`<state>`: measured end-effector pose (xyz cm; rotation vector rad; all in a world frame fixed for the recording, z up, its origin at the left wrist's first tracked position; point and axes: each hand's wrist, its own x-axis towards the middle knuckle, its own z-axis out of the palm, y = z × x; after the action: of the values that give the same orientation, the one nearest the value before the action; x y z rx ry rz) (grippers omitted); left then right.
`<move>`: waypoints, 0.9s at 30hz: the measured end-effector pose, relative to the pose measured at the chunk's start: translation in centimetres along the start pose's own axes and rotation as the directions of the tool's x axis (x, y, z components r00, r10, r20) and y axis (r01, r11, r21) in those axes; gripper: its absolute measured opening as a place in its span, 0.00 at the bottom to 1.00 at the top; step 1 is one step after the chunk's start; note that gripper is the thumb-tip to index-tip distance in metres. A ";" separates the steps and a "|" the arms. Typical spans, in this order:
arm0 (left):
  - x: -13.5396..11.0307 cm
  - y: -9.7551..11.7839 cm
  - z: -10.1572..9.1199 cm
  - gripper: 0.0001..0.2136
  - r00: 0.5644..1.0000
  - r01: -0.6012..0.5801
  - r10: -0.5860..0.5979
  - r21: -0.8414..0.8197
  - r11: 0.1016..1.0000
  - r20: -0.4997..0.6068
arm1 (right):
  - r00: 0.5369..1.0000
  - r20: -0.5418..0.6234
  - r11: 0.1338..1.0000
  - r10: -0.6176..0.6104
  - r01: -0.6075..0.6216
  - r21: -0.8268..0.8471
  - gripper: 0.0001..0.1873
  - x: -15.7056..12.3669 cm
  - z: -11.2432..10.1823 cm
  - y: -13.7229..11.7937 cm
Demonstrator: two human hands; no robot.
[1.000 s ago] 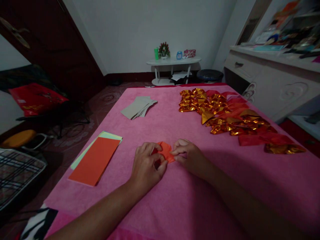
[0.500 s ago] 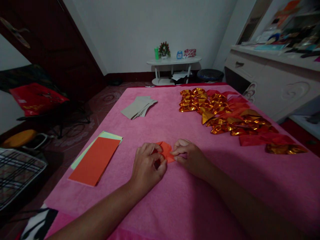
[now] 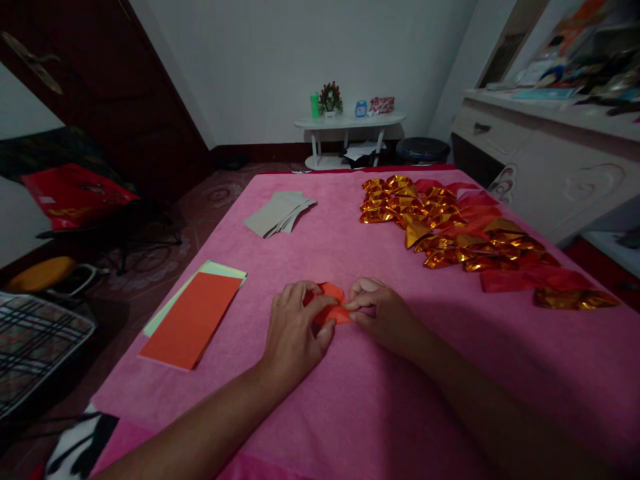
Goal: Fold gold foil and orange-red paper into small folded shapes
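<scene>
One small folded orange paper (image 3: 330,313) lies on the pink cloth (image 3: 350,400) between both hands; it looks light, thin and easily creased, so it is probably best gripped at its folded edges with the fingertips. The left hand (image 3: 295,327) curls over its near side, pinching it, and the right hand (image 3: 380,312) pinches its right corner. Farther out are one orange sheet (image 3: 193,320) on pale green sheets (image 3: 223,269), one fan of grey sheets (image 3: 277,213), and gold foil pieces (image 3: 435,227), too many to count
</scene>
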<state>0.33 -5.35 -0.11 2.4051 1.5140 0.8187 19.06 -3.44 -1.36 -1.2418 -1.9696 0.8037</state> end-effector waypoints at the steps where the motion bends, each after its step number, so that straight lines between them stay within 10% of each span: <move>1: 0.0 0.0 0.0 0.13 1.000 -0.007 0.007 0.005 1.000 -0.002 | 1.000 -0.003 1.000 -0.003 0.003 -0.003 0.11 0.0 0.0 0.0; 9: -0.2 -0.4 0.2 0.29 0.996 0.035 -0.034 0.010 0.999 -0.081 | 0.999 -0.030 0.996 -0.044 0.042 -0.079 0.11 0.0 0.1 -0.2; 27: 0.7 -3.3 -1.1 0.16 0.985 -0.108 0.117 -0.076 0.991 0.127 | 0.995 -0.094 0.926 0.014 -0.048 -0.374 0.04 -0.7 1.1 -2.2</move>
<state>-2.64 -3.35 -0.37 2.4596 1.2910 0.7059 17.35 -5.01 -0.44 -1.5015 -2.0969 0.3819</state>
